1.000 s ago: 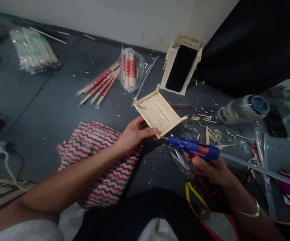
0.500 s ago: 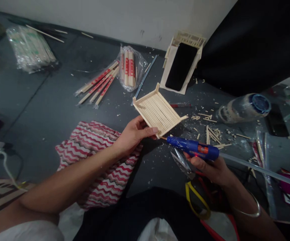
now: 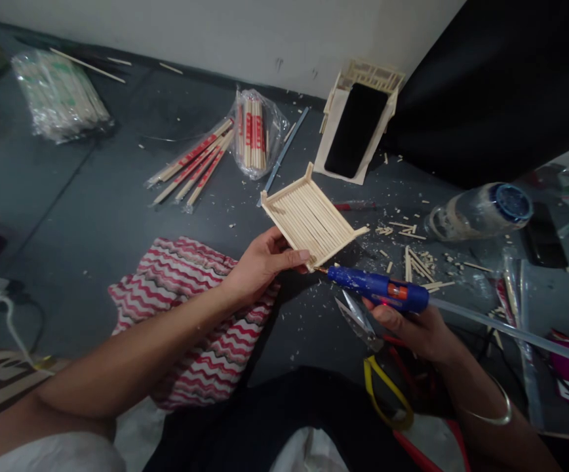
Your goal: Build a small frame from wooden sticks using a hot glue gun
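Between the thumb and fingers of my left hand (image 3: 265,262) is a small square tray made of wooden sticks (image 3: 314,219), with short posts at its corners. It is held tilted above the table, gripped at its near left edge. My right hand (image 3: 412,328) is closed around a blue hot glue gun (image 3: 377,287) with a red light lit. A long clear glue stick (image 3: 510,331) runs out of its back. The gun's nozzle is at the tray's near corner, by my left thumb; whether it touches cannot be made out.
Under my left forearm lies a striped cloth (image 3: 191,314). Scissors (image 3: 358,321) and a yellow-handled tool (image 3: 387,393) are below the gun. Chopsticks in wrappers (image 3: 196,164), a phone (image 3: 356,131), a plastic bottle (image 3: 478,213) and cut stick pieces (image 3: 416,265) lie around.
Almost nothing differs. The back of the glue gun and my right hand have shifted very slightly; the tray and my left hand stay in place.
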Motion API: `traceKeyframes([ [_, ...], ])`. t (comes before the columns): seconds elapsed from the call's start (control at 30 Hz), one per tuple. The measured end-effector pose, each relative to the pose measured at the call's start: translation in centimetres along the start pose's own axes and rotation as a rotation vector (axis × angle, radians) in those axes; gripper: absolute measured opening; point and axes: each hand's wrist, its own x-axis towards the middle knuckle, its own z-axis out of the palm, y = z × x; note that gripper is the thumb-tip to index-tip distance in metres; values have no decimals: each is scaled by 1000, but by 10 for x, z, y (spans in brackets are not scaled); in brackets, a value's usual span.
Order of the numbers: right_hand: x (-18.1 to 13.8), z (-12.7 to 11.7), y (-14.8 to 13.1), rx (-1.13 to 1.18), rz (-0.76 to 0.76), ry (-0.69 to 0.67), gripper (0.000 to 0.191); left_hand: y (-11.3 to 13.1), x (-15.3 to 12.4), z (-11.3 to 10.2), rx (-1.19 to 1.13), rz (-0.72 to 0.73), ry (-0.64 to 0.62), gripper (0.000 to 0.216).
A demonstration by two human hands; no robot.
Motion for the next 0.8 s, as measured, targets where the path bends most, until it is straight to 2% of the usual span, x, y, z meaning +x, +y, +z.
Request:
traceKeyframes([
  [0.2,5,0,-3,14,21,-17,54,-2,3,-2,-12,-9,-12,41],
  [0.43,16,0,-11,96,73,-149,57,-2,5,-4,1,-18,-22,43],
  [0.8,14,0,-13,73,64,-142,56,-1,5,-3,11,-48,-19,47],
])
